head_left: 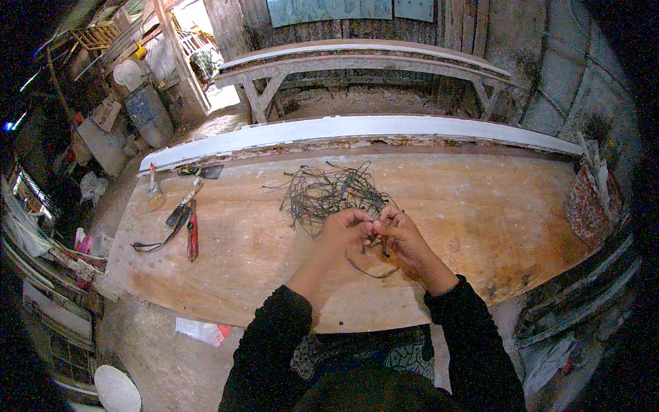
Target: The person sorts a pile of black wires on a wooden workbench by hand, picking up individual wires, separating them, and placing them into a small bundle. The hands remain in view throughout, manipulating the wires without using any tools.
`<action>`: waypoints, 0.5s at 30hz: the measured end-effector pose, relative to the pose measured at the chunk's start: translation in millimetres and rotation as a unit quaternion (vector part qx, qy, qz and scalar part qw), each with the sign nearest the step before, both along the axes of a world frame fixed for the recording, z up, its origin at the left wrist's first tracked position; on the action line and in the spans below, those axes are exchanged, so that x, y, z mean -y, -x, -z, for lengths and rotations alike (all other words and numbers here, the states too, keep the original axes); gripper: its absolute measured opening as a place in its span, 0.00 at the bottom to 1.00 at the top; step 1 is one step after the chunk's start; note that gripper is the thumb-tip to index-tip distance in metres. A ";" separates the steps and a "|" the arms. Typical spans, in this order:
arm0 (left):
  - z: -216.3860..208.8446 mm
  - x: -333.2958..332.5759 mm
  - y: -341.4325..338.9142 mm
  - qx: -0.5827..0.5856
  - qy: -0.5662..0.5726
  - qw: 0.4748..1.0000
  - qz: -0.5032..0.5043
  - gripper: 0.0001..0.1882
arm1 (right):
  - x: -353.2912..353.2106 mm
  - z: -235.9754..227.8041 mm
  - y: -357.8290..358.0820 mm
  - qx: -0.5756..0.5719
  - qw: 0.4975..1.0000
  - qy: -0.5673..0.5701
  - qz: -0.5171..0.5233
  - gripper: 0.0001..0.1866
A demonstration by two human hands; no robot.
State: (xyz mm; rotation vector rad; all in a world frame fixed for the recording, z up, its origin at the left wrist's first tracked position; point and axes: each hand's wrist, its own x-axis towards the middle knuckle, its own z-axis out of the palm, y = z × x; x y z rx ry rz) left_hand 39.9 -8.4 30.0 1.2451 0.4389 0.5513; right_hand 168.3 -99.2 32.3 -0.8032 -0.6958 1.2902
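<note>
My left hand (341, 231) and my right hand (406, 240) meet over the middle of the wooden table, fingertips pinched close together. Both are closed on a thin dark cord (371, 241), only short bits of which show between and below the fingers. A curved dark strand (374, 275) lies just under the hands; whether it joins the held cord I cannot tell. Right behind my hands spreads a tangled heap of thin dark cords (322, 192), its near edge partly covered by my fingers.
On the table (226, 288) at left are a red-handled cutting tool (192, 232), a dark strap (165, 240), a paintbrush (156, 194) and a dark flat-bladed tool (206, 172). A long white board (357, 128) borders the far edge. A speckled bag (589, 206) stands at right.
</note>
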 end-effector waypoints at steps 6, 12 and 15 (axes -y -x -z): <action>6.8 -10.6 0.4 0.025 -0.015 0.998 -0.051 0.05 | -3.9 9.3 4.6 0.075 0.995 0.010 0.064 0.12; 11.1 -19.2 0.0 0.032 -0.079 0.993 -0.082 0.06 | -5.6 8.3 5.1 0.130 0.988 -0.036 0.077 0.12; 14.1 -22.8 2.5 0.037 -0.123 0.989 -0.069 0.06 | -2.8 2.4 7.2 0.136 0.988 -0.019 0.068 0.09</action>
